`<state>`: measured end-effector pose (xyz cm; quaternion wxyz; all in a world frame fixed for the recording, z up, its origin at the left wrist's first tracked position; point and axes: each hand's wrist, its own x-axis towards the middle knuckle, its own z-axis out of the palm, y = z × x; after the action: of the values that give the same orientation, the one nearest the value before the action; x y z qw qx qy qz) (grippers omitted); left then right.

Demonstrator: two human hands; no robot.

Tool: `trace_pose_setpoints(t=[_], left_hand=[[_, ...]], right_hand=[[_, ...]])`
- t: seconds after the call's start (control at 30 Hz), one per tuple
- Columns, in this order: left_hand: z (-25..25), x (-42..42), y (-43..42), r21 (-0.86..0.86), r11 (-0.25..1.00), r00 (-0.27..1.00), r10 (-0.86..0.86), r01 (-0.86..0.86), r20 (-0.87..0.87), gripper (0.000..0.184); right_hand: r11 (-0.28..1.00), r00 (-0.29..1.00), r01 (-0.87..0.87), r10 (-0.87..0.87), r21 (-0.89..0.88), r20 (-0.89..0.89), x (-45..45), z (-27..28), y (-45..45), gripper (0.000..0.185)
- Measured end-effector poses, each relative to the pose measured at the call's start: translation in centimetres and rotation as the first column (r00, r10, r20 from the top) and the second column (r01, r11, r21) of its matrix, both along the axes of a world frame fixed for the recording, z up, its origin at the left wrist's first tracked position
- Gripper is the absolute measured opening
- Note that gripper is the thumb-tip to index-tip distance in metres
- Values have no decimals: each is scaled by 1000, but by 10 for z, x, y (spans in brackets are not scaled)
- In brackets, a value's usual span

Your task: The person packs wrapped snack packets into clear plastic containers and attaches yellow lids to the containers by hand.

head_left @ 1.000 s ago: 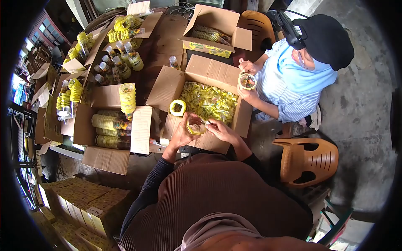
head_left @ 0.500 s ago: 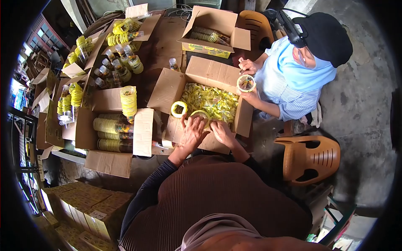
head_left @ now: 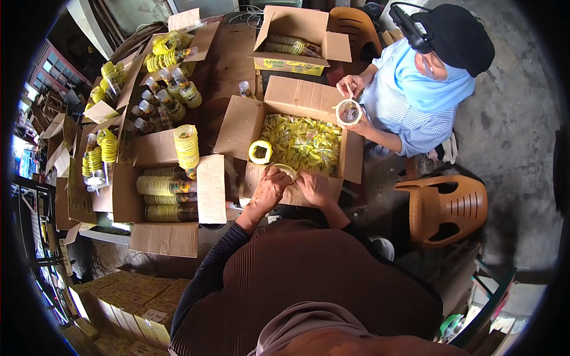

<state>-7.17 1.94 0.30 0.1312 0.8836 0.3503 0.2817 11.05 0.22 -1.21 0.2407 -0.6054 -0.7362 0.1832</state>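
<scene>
Over the near edge of the open carton, a clear cup with a pale yellow rim (head_left: 287,171) is mostly covered by my hands. My left hand (head_left: 271,188) curls its fingers round the cup's left side. On the other side my right hand (head_left: 314,188) has its fingers drawn together at the rim; what they pinch is too small to make out. A yellow ring-shaped roll (head_left: 260,152) rests at the carton's left edge, just beyond my left hand. Behind the cup, the carton (head_left: 350,159) holds many small yellow packets (head_left: 303,141).
Across the corner, a person (head_left: 409,89) holds another cup (head_left: 348,111). A carton of stacked cups (head_left: 172,185) stands left, with a tall yellow-rimmed stack (head_left: 186,147) at its edge. Filled cups (head_left: 169,95) crowd behind. An orange chair (head_left: 448,207) is at right.
My fingers have closed in round the cup, and both hands now sit nearer each other at its rim. The other person's fingers have moved to the rim of their cup. The view has shifted slightly.
</scene>
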Motion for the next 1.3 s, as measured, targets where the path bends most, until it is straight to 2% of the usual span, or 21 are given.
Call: trace_pose_setpoints(t=[0.17,0.23,0.37,0.43,0.47,0.5,0.57,0.63,0.7,0.73,0.83,0.87,0.93,0.97,1.03,1.07,1.1,1.2,1.23,1.3], left_hand=[[4,-5,-1,-29,999,999,-37,37,5,10],[6,-5,-2,-18,999,998,-30,31,57,5],[17,-10,-5,-47,998,998,-43,45,48,9],[27,-14,-7,-165,980,974,-75,112,214,19],[29,-19,-5,-209,969,969,-79,129,232,30],[29,-21,-4,-203,970,969,-85,134,233,30],[31,-22,-4,-332,943,913,127,10,389,34],[53,-23,3,-308,951,928,100,16,359,39],[61,-23,9,-388,915,949,18,112,316,39],[70,-22,9,-472,877,959,49,93,279,34],[52,-21,15,-364,929,950,51,67,307,26],[48,-20,13,-406,913,943,103,36,317,18],[46,-17,9,-356,934,927,141,-9,347,18],[45,-17,6,-312,949,911,169,-47,376,17],[47,-16,2,-300,950,911,202,-92,358,17],[45,-15,1,-246,961,915,209,-127,344,17],[47,-11,-1,-191,968,918,217,-160,331,17],[55,3,-10,-215,958,928,245,-188,279,14],[54,9,-13,-213,958,927,249,-193,280,14],[49,21,-17,-166,958,931,268,-232,248,13]], right_hand=[[1000,1000,1,-1,11,1,-3,-5,-2,14],[1000,1000,10,-10,8,11,-4,-3,-3,14],[999,997,49,-49,5,-62,0,12,-4,17],[1000,987,-15,17,16,-159,5,31,-4,15],[996,991,-59,67,70,-120,9,47,-4,12],[996,991,-54,63,75,-118,12,56,-3,12],[981,983,-163,171,108,-67,15,70,-3,12],[975,980,-183,191,123,-57,11,81,-4,13],[949,957,-272,284,159,-58,5,94,-5,13],[945,957,-279,289,168,-35,1,98,-6,12],[952,957,-284,289,112,-32,4,100,-6,10],[949,954,-293,298,115,-28,6,98,-6,10],[977,970,-195,205,86,-127,11,93,-5,13],[974,967,-207,218,92,-129,14,90,-5,13],[974,913,-220,225,53,-339,18,88,-4,21],[973,899,-227,228,49,-373,19,88,-5,22],[971,898,-235,236,50,-371,19,90,-7,22],[956,939,-223,263,189,-223,18,91,-7,24],[955,937,-228,268,192,-222,20,89,-7,24],[969,973,-158,185,189,-135,24,84,-8,21]])
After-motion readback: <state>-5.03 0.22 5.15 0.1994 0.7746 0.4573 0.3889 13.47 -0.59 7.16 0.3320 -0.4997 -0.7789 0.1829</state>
